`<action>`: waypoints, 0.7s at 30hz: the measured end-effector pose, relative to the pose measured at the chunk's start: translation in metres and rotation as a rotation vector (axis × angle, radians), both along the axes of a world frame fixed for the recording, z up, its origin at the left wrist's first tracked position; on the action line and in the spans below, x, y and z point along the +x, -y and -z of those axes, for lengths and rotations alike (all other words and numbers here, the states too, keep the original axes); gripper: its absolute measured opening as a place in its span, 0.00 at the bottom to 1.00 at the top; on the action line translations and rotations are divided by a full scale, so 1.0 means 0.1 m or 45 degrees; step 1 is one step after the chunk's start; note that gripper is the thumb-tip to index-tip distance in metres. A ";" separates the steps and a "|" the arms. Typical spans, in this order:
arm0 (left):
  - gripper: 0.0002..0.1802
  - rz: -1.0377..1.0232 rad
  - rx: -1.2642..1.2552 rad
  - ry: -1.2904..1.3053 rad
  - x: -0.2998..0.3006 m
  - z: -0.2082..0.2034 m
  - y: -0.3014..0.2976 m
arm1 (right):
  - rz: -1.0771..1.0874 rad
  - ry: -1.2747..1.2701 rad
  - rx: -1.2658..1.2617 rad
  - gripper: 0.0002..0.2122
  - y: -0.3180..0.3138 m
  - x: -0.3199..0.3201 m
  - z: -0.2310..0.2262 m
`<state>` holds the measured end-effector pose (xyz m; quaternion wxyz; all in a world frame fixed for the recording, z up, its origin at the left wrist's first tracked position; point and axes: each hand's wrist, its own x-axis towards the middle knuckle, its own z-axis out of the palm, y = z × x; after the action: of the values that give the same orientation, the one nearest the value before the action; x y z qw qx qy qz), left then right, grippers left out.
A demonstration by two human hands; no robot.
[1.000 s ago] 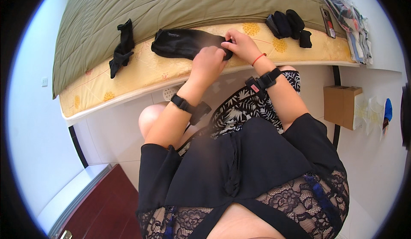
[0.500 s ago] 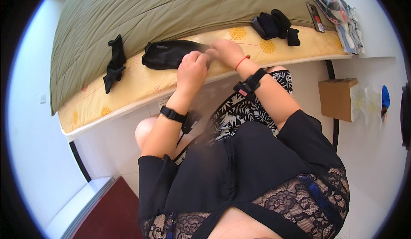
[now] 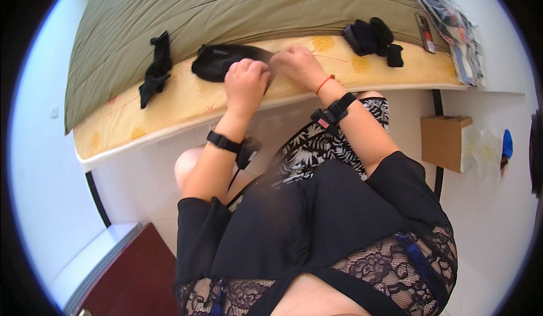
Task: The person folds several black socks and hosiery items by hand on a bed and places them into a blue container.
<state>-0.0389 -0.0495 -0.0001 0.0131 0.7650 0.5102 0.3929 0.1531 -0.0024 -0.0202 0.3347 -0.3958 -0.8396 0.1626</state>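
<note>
A black sock lies stretched along the front part of the mattress, its stretched end between my hands. My left hand is closed on the near edge of that end, fingers curled. My right hand pinches the same end from the right side; its fingertips are slightly blurred. Left of my hands rests another black sock, loose and crumpled. To the right sit several dark folded sock bundles, with a smaller black bundle beside them.
The yellow flowered mattress has an olive quilt along its back. At the right end are a phone and a stack of folded clothes in clear wrapping. A cardboard box stands below right, a dark red panel lower left.
The view has tilted a little, so the bed sits differently in it. Both hands keep their hold on the sock's end, with only a slight shift of the fingers.
</note>
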 end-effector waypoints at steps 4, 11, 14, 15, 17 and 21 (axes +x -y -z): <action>0.10 0.036 -0.036 -0.253 0.02 -0.10 0.06 | 0.051 0.113 -0.027 0.08 -0.04 -0.02 -0.04; 0.09 0.160 -0.161 -0.096 0.13 -0.03 0.15 | -0.103 0.422 -0.068 0.10 0.09 0.34 -0.33; 0.08 0.158 -0.429 -0.098 0.20 -0.05 0.21 | -0.166 0.242 -0.240 0.11 0.01 0.47 -0.22; 0.06 0.138 -0.498 -0.041 0.22 -0.08 0.23 | -0.053 0.234 -0.347 0.13 0.02 0.47 -0.18; 0.06 0.069 -0.307 -0.126 0.17 -0.12 0.23 | 0.049 0.247 -0.314 0.15 0.02 0.37 -0.19; 0.05 0.085 -0.189 -0.122 0.10 -0.02 0.19 | 0.223 0.231 -0.260 0.18 -0.03 0.20 -0.11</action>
<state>-0.0285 -0.0689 0.0015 0.0584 0.7963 0.5123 0.3162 0.1735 0.0008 -0.0094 0.2285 -0.5126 -0.8077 0.1809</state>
